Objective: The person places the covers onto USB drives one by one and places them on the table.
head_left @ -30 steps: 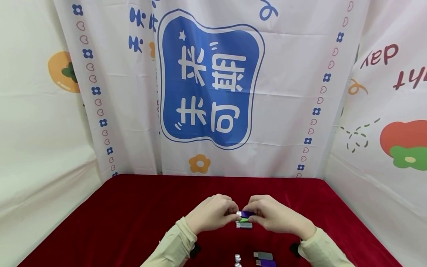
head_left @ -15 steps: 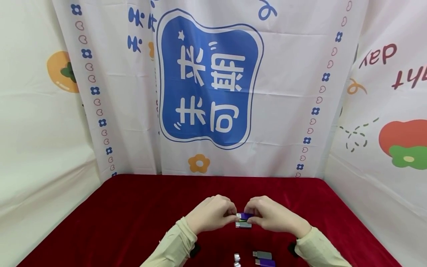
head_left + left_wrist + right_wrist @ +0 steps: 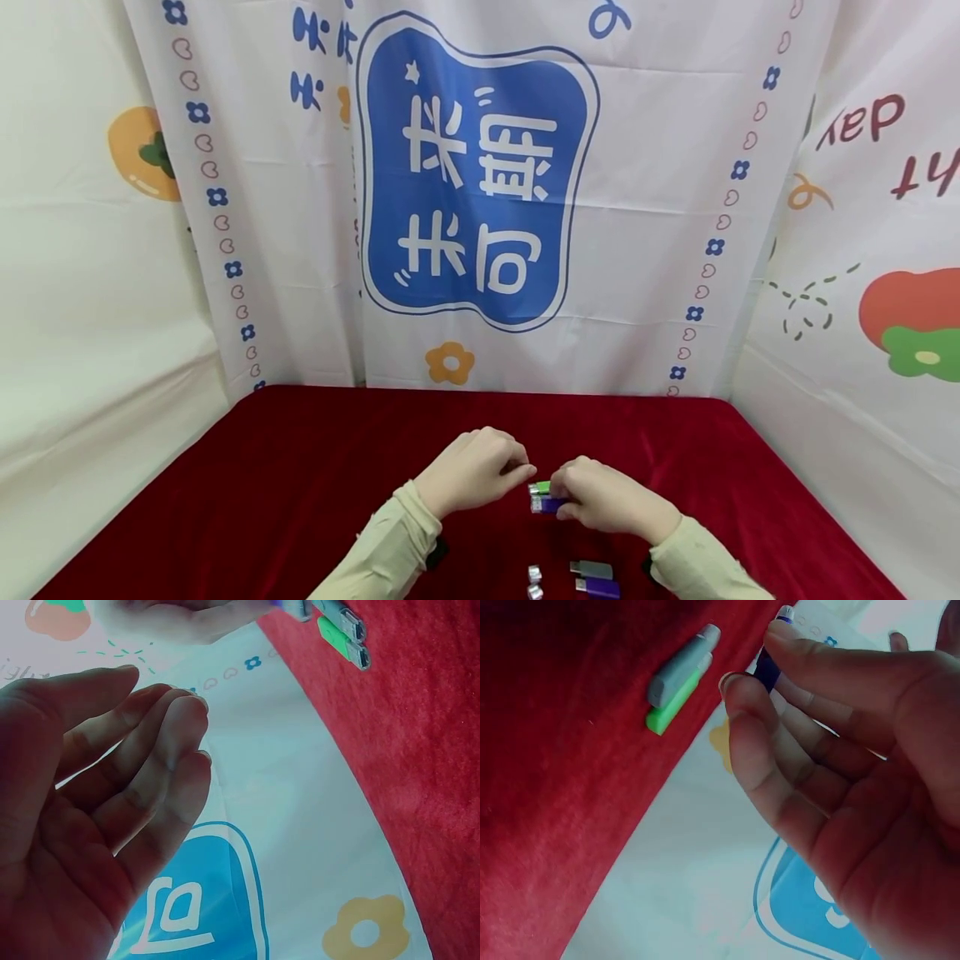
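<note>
My right hand [image 3: 611,502] pinches a purple USB flash drive [image 3: 544,505] between thumb and finger, its silvery end pointing left. In the right wrist view, the purple drive [image 3: 767,671] is partly hidden by the thumb. Just beyond it on the red cloth lie a green flash drive [image 3: 542,487] and a grey flash drive [image 3: 682,669], side by side; the held drive and hand hide the grey one in the head view. To the left, my left hand [image 3: 478,471] is raised off the cloth, fingers loosely bent, holding nothing.
Nearer the front edge, a grey flash drive [image 3: 592,570] and a second purple flash drive [image 3: 598,588] lie on the red cloth [image 3: 337,500]. Two small silvery caps [image 3: 534,574] lie left of them. A printed white curtain [image 3: 637,250] hangs around the table.
My left hand has let go of the purple drive and shifted slightly away. My right hand has carried that drive nearer the front, so the green drive now shows behind it.
</note>
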